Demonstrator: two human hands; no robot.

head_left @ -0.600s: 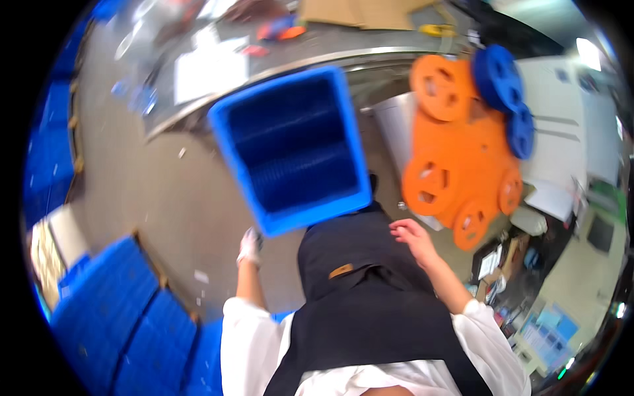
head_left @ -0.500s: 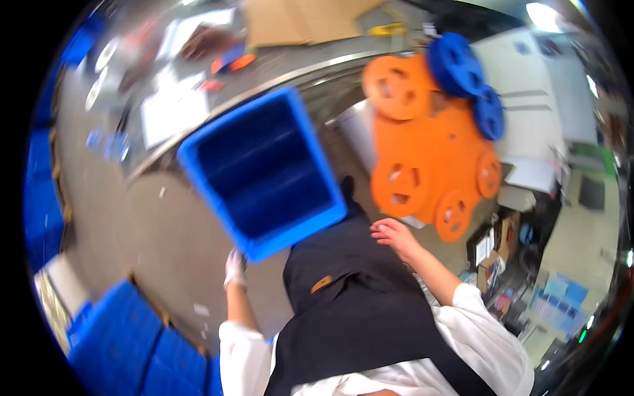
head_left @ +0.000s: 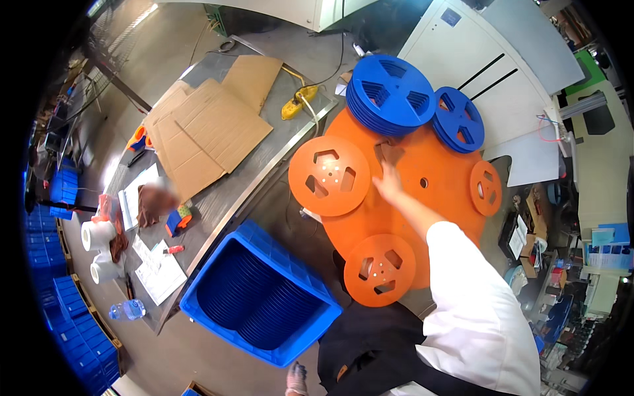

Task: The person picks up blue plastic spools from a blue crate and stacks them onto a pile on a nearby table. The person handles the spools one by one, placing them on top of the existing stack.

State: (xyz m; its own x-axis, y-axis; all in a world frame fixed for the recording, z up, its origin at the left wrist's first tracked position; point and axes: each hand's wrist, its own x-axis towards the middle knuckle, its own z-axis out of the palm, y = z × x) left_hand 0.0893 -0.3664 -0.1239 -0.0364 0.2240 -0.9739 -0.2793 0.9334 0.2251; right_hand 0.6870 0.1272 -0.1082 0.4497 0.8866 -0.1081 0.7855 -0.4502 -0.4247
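Observation:
My right hand (head_left: 388, 179) reaches over an orange round-edged table (head_left: 436, 198), thumb apart from its outstretched fingers. The fingertips meet a small brown piece, perhaps cloth (head_left: 391, 154); a grip on it cannot be made out. Behind it stands a stack of blue slotted discs (head_left: 391, 92), with a smaller blue stack (head_left: 458, 119) to the right. Orange discs (head_left: 330, 175) with similar slots sit around the table's rim. My gloved left hand (head_left: 297, 380) is just below a blue crate (head_left: 264, 360), fingers slightly apart. Inside the crate, blue discs (head_left: 231, 290) stand on edge in two rows.
Left of the crate is a grey workbench (head_left: 218, 198) with cardboard sheets (head_left: 205, 135), papers (head_left: 162, 274), white rolls (head_left: 98, 235), a plastic bottle (head_left: 127, 309) and a yellow power strip (head_left: 299, 103). Blue crates (head_left: 86, 323) are stacked far left. A white cabinet (head_left: 489, 66) stands behind the table.
My right hand has moved forward from beside my apron onto the orange table, toward the brown piece. The view has shifted, and the left hand now appears lower, still beside the crate.

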